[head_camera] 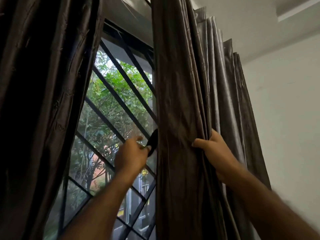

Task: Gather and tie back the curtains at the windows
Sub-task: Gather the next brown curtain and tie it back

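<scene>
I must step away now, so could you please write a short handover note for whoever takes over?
Left hand: pinches the black fabric tieback strap at the curtain's window edge.
Right hand: grips the gathered folds of the shiny brown right-hand curtain.
Done: that curtain is bunched.
Left: strap not yet wrapped round it; the dark brown left-hand curtain hangs untied.

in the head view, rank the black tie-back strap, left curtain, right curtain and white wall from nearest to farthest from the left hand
From the left hand:
1. black tie-back strap, in its fingertips.
2. right curtain, just right of the strap.
3. left curtain, off to the left.
4. white wall, far right, beyond the right curtain.
</scene>
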